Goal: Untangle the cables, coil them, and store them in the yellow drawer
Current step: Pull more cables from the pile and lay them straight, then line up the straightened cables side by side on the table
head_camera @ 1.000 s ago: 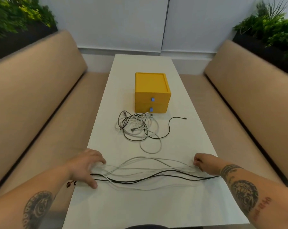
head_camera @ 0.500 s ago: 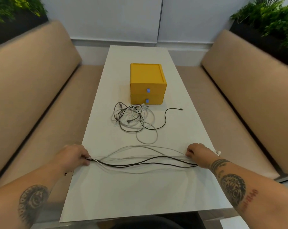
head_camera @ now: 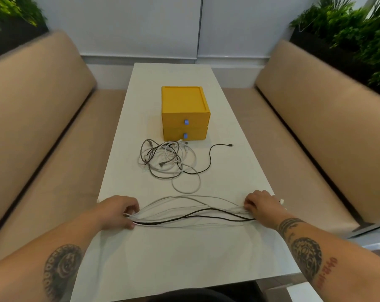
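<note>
As cables [head_camera: 191, 217] stretch between them, left hand [head_camera: 117, 211] grips one end, right hand [head_camera: 263, 207] grips other

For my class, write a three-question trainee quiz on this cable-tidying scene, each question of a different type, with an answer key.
1. True or false: both drawers of the yellow drawer unit are closed.
2. Multiple choice: the left hand and right hand grip A) the stretched cables between them, B) a drawer pull, C) nothing.
3. Fill in: the tangled cable pile lies ___ the drawer unit and the hands.
Key: 1 true; 2 A; 3 between.
</note>
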Demonstrator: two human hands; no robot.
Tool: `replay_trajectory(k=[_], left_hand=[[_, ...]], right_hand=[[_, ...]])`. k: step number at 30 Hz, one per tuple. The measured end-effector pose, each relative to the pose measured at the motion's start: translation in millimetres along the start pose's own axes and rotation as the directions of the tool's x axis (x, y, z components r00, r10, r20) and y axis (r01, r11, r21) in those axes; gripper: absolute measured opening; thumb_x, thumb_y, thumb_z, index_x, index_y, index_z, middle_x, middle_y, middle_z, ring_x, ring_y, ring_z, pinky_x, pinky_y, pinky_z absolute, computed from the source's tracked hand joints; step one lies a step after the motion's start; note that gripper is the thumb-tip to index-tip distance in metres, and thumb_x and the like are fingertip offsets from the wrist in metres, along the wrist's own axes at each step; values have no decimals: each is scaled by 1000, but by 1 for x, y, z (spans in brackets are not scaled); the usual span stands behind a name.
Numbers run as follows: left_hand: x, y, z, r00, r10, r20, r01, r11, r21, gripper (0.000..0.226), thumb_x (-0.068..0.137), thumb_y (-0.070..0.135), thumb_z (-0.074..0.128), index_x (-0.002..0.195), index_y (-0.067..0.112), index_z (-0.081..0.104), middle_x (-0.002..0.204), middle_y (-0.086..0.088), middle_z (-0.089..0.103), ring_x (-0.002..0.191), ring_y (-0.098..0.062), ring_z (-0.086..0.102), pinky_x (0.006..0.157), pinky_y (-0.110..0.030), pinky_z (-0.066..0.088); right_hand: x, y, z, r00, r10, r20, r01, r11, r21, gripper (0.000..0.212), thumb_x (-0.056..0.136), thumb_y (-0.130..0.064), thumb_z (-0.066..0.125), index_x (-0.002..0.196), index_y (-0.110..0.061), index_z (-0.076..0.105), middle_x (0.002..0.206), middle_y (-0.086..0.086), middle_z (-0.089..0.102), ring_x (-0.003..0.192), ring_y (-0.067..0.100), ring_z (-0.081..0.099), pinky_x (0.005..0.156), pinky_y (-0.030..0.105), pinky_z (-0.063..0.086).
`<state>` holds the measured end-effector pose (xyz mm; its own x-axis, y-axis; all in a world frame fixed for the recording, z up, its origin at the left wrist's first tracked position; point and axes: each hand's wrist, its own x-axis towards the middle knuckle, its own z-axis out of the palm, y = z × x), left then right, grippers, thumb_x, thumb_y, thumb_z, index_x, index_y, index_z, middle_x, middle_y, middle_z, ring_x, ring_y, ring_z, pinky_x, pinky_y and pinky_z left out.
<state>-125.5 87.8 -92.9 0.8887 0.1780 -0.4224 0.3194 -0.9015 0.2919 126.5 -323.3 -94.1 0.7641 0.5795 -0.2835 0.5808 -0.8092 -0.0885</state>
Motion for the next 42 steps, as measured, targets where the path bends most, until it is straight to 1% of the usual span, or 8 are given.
replay_trajectory(k=[5, 13, 18, 21, 25, 35, 39, 42], left_hand=[[-3, -6, -2, 998, -62, 5, 62, 998, -1, 25, 67, 39, 84, 71, 38, 59, 78, 16, 63, 74, 3, 54, 56, -13, 33], [2, -3, -13, 993, -61, 97, 64, 998, -27, 44, 47, 58, 81, 82, 42, 60, 92, 17, 63, 86, 0, 60, 74, -22, 52], [13, 12, -23, 1000, -13, 14, 15, 991, -130, 45, 59, 75, 70, 90, 43, 64, 94, 18, 65, 86, 1, 60, 76, -19, 49], [26, 22, -28, 997, 7, -73, -20, 984, -177, 26, 83, 65, 62, 88, 41, 68, 91, 18, 67, 81, 1, 60, 76, -22, 49], [47, 41, -35, 983, -30, -179, -10, 975, -222, 10, 93, 46, 60, 87, 43, 67, 91, 19, 67, 82, 0, 61, 76, -26, 51], [108, 79, -35, 924, -30, -382, -60, 973, -222, 23, 94, 39, 65, 114, 29, 68, 110, 13, 59, 81, -7, 53, 76, -28, 45], [124, 83, -21, 937, -47, -347, -47, 965, -258, 35, 88, 43, 70, 120, 31, 65, 121, 13, 56, 103, -12, 58, 85, -33, 49], [129, 83, -12, 912, -38, -407, -45, 981, -191, 26, 89, 34, 70, 114, 27, 71, 114, 8, 62, 104, -17, 62, 84, -36, 51]], right_hand=[[-4, 17, 1, 999, 46, -13, -46, 999, 5, 16, 101, -40, 46, 100, -36, 61, 107, -9, 56, 106, 17, 49, 93, 34, 39], [13, -26, -19, 999, -27, -34, 30, 994, 101, 26, 101, -41, 43, 108, -29, 65, 109, -9, 57, 109, 16, 49, 99, 38, 34], [26, -47, -22, 995, -85, -49, 92, 981, 173, 25, 102, -43, 44, 107, -29, 65, 108, -12, 56, 109, 14, 49, 99, 37, 33], [35, -57, -23, 991, -110, -70, 122, 971, 206, 24, 102, -42, 45, 107, -29, 65, 108, -13, 57, 108, 14, 51, 98, 36, 35], [50, -75, -28, 984, -155, -84, 171, 957, 236, 22, 102, -40, 46, 109, -30, 65, 107, -14, 56, 106, 13, 53, 97, 37, 38], [99, -110, -32, 985, -154, -76, 169, 944, 282, 31, 100, -33, 51, 130, -28, 60, 127, -4, 57, 116, 20, 55, 101, 39, 40], [119, -115, -25, 989, -145, -20, 145, 953, 267, 42, 99, -33, 53, 140, -26, 53, 138, 1, 51, 125, 24, 50, 102, 39, 43], [127, -119, -16, 988, -154, -30, 156, 954, 256, 38, 96, -34, 57, 133, -25, 60, 128, 2, 54, 119, 27, 50, 96, 39, 45]])
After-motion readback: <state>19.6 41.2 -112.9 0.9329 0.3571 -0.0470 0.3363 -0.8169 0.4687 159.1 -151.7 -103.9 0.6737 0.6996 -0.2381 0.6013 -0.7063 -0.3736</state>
